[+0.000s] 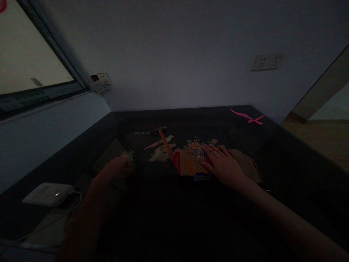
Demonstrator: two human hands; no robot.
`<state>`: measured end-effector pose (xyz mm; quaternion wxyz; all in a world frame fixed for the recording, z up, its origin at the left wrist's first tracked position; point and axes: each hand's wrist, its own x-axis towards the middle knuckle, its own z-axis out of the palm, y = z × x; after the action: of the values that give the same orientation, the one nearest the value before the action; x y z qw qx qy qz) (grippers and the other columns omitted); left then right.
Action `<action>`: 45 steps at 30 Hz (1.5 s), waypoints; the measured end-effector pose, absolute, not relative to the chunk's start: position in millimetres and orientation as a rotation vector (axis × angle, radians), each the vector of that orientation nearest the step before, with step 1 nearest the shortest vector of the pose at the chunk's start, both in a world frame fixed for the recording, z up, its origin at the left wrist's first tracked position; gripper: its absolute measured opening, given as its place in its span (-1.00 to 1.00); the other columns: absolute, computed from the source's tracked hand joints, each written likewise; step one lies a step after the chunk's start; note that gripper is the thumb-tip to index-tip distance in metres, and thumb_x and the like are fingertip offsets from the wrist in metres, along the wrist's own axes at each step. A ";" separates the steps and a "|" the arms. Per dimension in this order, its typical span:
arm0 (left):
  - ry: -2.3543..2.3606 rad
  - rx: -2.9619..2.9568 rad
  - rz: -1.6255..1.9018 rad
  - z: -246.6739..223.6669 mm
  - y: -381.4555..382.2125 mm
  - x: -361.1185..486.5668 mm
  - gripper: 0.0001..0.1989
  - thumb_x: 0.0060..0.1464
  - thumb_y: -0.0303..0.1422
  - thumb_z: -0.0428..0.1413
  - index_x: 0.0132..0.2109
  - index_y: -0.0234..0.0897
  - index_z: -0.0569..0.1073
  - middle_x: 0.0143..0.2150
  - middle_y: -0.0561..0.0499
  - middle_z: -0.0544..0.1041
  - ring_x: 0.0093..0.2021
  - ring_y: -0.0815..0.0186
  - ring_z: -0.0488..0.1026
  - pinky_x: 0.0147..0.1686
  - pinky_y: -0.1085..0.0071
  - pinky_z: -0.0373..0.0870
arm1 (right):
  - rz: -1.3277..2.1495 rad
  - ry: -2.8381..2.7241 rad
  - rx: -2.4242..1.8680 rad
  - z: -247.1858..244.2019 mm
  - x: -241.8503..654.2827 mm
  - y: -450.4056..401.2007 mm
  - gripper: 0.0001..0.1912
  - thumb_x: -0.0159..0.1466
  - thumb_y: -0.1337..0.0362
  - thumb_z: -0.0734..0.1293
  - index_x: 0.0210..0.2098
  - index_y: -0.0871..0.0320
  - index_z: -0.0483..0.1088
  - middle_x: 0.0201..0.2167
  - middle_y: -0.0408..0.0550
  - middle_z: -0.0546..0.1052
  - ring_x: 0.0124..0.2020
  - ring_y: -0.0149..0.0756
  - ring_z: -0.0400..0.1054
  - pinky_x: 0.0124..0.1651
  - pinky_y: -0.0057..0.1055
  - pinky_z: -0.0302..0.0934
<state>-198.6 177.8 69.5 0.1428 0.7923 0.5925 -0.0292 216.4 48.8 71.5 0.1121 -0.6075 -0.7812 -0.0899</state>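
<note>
On the dark table lies a printed cardboard package [188, 163] with a red end and a dotted pattern. My right hand [222, 163] rests flat on its right part, fingers extended and a ring on one finger. A brown dotted piece [247, 163] shows beyond that hand, partly hidden by it. From the red end an orange-brown strip [165, 145] slants up to the left. My left hand [121, 167] is above the table's left part, apart from the package; it is dim and smeared, and its fingers cannot be made out.
A white device [50, 194] with a cable lies at the left. Behind the package are a dark narrow object [158, 130] and a flower and bird print on the tabletop. A pink ribbon [251, 119] lies at the back right. Walls stand behind and left.
</note>
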 end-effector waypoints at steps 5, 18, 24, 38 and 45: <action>1.681 2.212 -0.343 70.8 174.7 -199.5 -0.92 -0.14 -0.40 0.11 -0.44 -0.26 0.51 -0.43 0.00 0.56 -0.34 0.23 0.49 -0.36 0.43 0.27 | -0.261 -2.306 -1.777 71.5 217.2 49.7 -0.34 0.37 -0.03 -0.02 0.19 0.34 0.26 0.20 0.16 0.31 0.25 -0.05 0.11 0.26 -0.03 -0.08; 1.708 2.126 -0.175 53.7 181.0 -216.0 -0.84 -0.14 -0.37 0.10 -0.32 -0.30 0.44 -0.32 -0.07 0.55 -0.31 0.23 0.50 -0.36 0.43 0.36 | -0.222 -2.284 -1.783 73.0 216.8 48.6 -0.36 0.36 -0.02 0.01 0.19 0.34 0.25 0.19 0.19 0.33 0.24 -0.05 0.12 0.26 -0.05 -0.09; 1.801 2.151 -0.122 58.1 180.9 -213.0 -0.86 -0.10 -0.35 0.09 -0.32 -0.27 0.44 -0.34 -0.03 0.55 -0.31 0.23 0.49 -0.35 0.44 0.34 | -0.211 -2.260 -1.789 75.4 215.3 47.2 -0.36 0.36 -0.02 0.00 0.20 0.32 0.24 0.19 0.20 0.33 0.25 -0.06 0.11 0.27 -0.04 -0.10; 0.922 2.457 0.729 114.2 117.4 7.1 -0.70 0.03 -0.35 0.18 -0.05 -0.26 0.45 -0.24 -0.01 0.51 -0.34 0.34 0.42 -0.30 0.42 0.36 | -0.263 -2.269 -1.799 76.7 212.9 46.7 -0.37 0.36 0.00 0.03 0.17 0.37 0.27 0.19 0.23 0.32 0.24 -0.04 0.13 0.25 -0.04 -0.07; 0.837 2.456 0.700 94.0 138.5 33.4 -0.91 0.06 -0.38 0.16 -0.33 -0.29 0.55 -0.33 -0.03 0.55 -0.29 0.29 0.47 -0.26 0.38 0.35 | -0.286 -2.278 -1.781 75.5 213.7 47.1 -0.39 0.37 0.02 0.04 0.16 0.35 0.28 0.19 0.21 0.33 0.23 -0.04 0.14 0.25 -0.06 -0.05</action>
<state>33.4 138.5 94.0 0.2253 0.8904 0.3033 0.2537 213.7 47.1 75.5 0.1175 -0.6086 -0.7786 -0.0979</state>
